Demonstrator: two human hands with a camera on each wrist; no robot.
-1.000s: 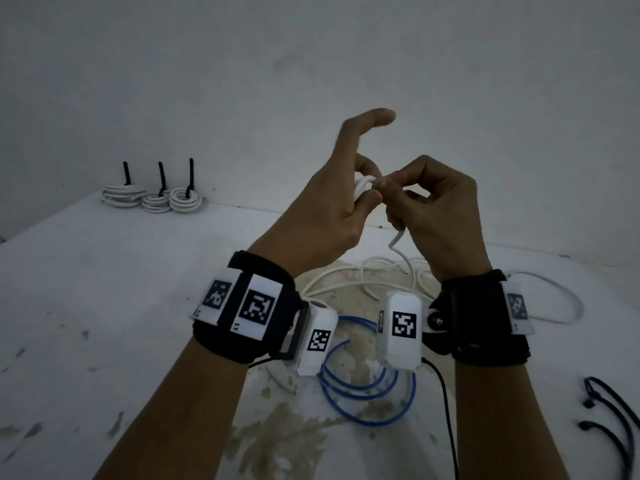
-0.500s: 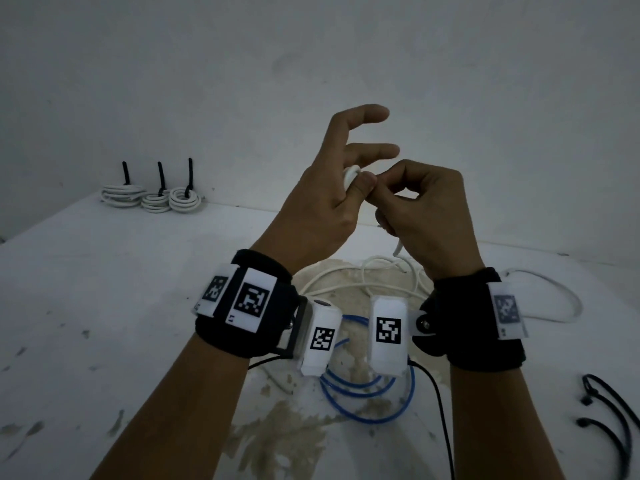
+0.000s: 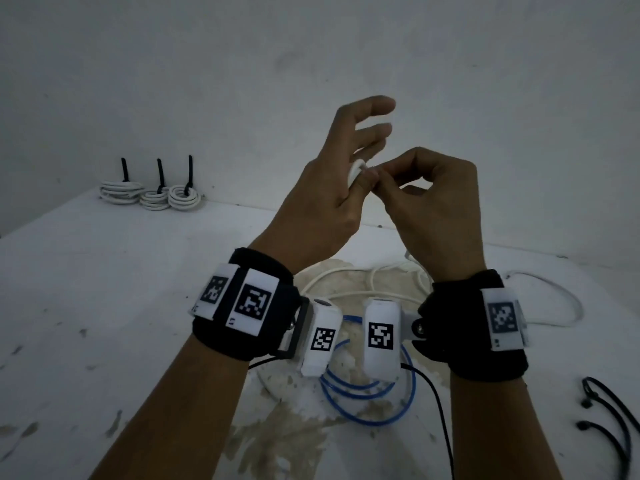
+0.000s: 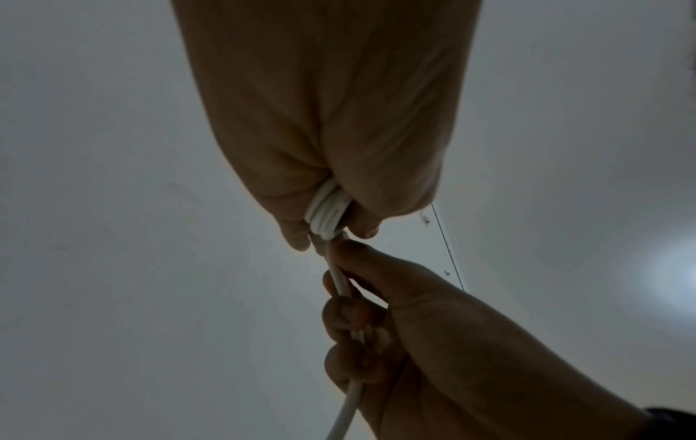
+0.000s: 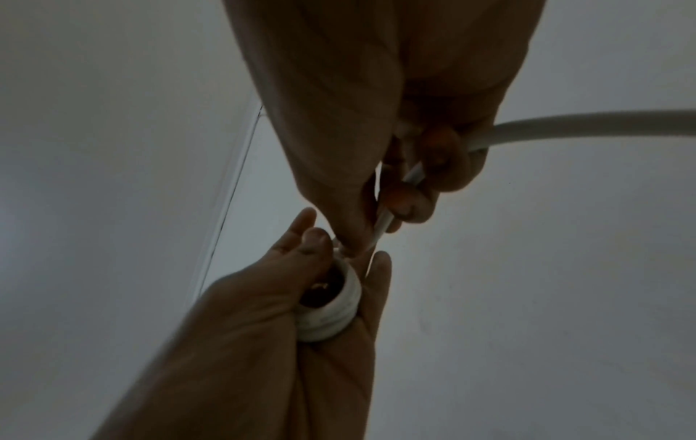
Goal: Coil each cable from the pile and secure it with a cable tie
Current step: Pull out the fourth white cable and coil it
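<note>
A stained white tabletop (image 3: 104,289) fills the lower part of the scene below a plain pale wall, and a person's two hands are raised above it. The left hand (image 3: 325,202) keeps a small coil of white cable (image 4: 325,213) pinched between thumb and palm, its upper fingers (image 3: 374,105) spread and nearly straight. The right hand (image 3: 436,209) has its fingers curled round the free run of that same white cable (image 4: 341,282), thumb and forefinger pinching it just beside the coil. Below both sets of fingers the remaining length of white cable lies in loose loops (image 3: 346,275) on the tabletop, with a blue cable (image 3: 367,400) in rough rings nearer the wrists. Far to the left of the fingers, against the wall, stand three finished white coils (image 3: 152,195), each bound with a black tie that sticks upright. Low and to the right of the fingers lie loose black cable ties (image 3: 609,417).
</note>
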